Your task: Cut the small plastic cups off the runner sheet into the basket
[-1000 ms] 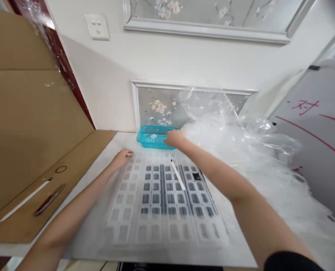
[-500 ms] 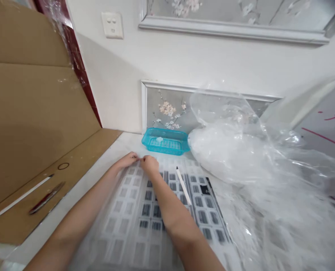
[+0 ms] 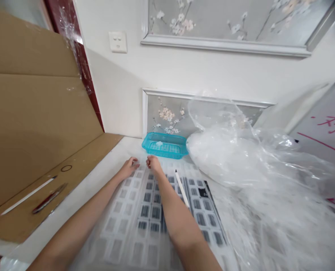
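A translucent plastic sheet (image 3: 124, 207) with rows of rectangular cells lies on the table, dark pieces showing under its middle and right columns. At its far left corner, my left hand (image 3: 130, 167) rests with bent fingers, thumb a little apart. My right hand (image 3: 154, 164) is closed in a pinch just right of it, above the sheet's far edge; whatever sits between those fingertips is hidden or too small to name. A white pen-like stick with a dark tip (image 3: 181, 188) lies on the sheet, right of my right forearm.
A blue plastic basket (image 3: 165, 154) stands by the wall beyond my hands. Bulky clear plastic bags (image 3: 226, 158) crowd the right. On the cardboard (image 3: 17, 222) at left lie another white stick (image 3: 29, 195), a red knife-like tool (image 3: 49, 198) and a dark ring (image 3: 66, 168).
My hands, close together before, have moved apart: the right has shifted slightly right, while the left stays at the sheet's corner. The camera view has tilted up a little.
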A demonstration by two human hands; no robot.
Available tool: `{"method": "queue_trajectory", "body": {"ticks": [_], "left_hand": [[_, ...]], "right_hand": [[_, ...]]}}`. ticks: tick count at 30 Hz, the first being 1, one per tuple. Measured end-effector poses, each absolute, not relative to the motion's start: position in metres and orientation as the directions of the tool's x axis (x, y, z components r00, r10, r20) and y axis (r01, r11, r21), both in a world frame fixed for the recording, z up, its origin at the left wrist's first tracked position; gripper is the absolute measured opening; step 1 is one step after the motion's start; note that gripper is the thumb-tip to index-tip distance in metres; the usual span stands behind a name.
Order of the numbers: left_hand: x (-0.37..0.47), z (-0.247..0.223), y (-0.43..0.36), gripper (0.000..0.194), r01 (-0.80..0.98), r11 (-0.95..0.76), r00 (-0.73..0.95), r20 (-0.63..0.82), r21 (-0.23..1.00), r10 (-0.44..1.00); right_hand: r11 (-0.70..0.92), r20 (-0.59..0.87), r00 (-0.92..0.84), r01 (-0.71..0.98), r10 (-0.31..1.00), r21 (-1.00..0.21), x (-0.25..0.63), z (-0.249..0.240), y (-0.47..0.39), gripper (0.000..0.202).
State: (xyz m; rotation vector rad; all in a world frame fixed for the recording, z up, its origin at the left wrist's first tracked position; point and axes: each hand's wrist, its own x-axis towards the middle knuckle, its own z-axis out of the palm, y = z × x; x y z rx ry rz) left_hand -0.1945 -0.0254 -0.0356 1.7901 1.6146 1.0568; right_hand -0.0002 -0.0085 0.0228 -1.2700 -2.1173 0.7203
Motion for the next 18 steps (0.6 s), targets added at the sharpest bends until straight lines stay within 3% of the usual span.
{"method": "queue_trajectory", "body": {"ticks": [3, 7, 13, 18], "left_hand": [[-0.200, -0.037, -0.033, 0.042, 0.542, -0.191, 0.026, 0.211, 0.818, 0.977], [-0.205, -0.035, -0.036, 0.043, 0.499, -0.234, 0.099, 0.213, 0.834, 0.972], [-0.205, -0.032, -0.036, 0.042, 0.434, -0.231, 0.117, 0.200, 0.871, 0.973], [-0.201, -0.033, -0.037, 0.030, 0.305, -0.184, 0.033, 0.183, 0.934, 0.983]], "right_hand": [[0.328, 0.191, -0.288, 0.570, 0.938, -0.753, 0.015, 0.031, -0.006, 0.051], [0.275, 0.155, -0.249, 0.574, 0.956, -0.771, 0.019, 0.033, -0.012, 0.044], [0.200, -0.013, -0.309, 0.648, 0.951, -0.735, -0.010, 0.022, -0.035, 0.023], [0.204, -0.126, -0.424, 0.648, 0.897, -0.734, -0.017, 0.020, -0.037, 0.030]]}}
